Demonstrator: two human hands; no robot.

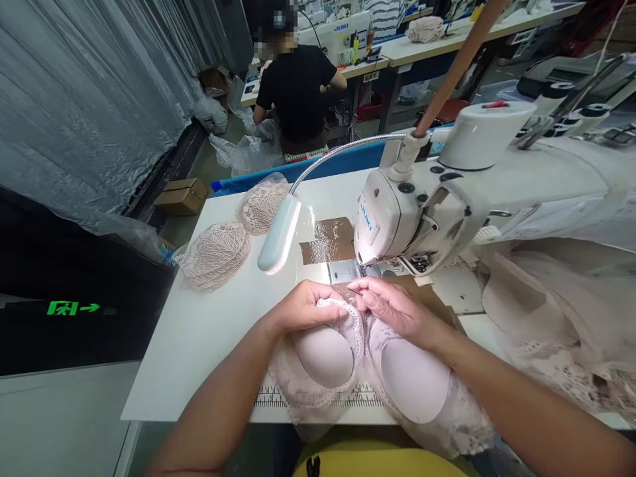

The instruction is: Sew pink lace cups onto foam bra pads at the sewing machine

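Observation:
A pale pink lace bra (pixel 325 358) lies spread across the table's front edge, the smooth inner sides of its two cups facing up. My left hand (pixel 311 306) is closed on the lace at the top of the left cup, thumb on top. Beside it, my right hand (pixel 390 305) has its fingers pinched together at the upper edge of the right cup. A thin, dark, pointed tool (pixel 354 291) sticks out from those fingertips; its kind cannot be made out. Just beyond both hands are the needle area and metal plate (pixel 342 270) of a white sewing machine (pixel 380 215).
Lace cup pieces (pixel 216 255) lie on the table's left. A lamp (pixel 279 235) on a bent neck hangs over the table (pixel 199 358). A printed ruler (pixel 365 396) runs along the front edge. More beige pieces (pixel 541 318) are heaped right. Another person (pixel 293 93) sits ahead.

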